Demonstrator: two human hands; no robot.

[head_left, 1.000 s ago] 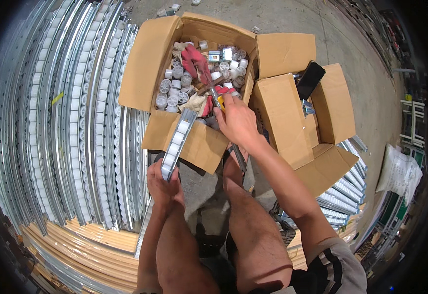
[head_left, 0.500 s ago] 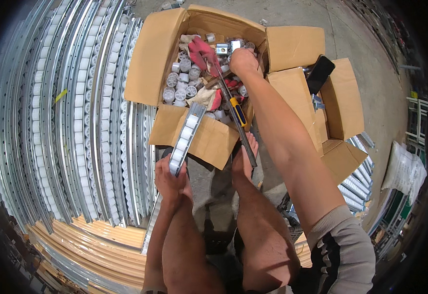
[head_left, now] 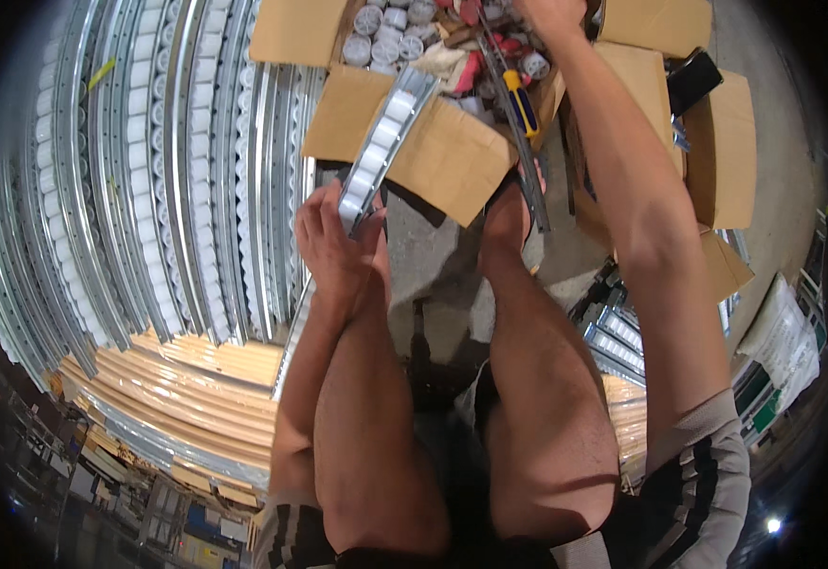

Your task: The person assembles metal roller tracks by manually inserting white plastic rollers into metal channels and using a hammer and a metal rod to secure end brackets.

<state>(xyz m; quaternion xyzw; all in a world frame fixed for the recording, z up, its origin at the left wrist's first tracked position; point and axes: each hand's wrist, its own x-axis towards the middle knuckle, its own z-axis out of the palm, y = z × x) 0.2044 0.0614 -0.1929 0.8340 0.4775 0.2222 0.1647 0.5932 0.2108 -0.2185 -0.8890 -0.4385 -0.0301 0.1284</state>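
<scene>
My left hand is closed around the lower end of a short metal roller track with a row of white rollers. The track slants up over the front flap of an open cardboard box. My right hand reaches over the box at the top edge of the view, where its fingers are cut off. Inside the box lie loose white plastic rollers and red-and-white work gloves. A long dark metal bar and a tool with a yellow-and-black handle lean across the box's front.
Long metal roller tracks lie side by side on the left, above wrapped tan lengths. A second cardboard box stands at right with a black phone on its edge. Short roller tracks lie beside my right leg.
The view has tilted down, so the boxes sit higher in the picture. My right hand, earlier fully visible near a metal bracket in the box, is now partly cut off. My left still holds the track.
</scene>
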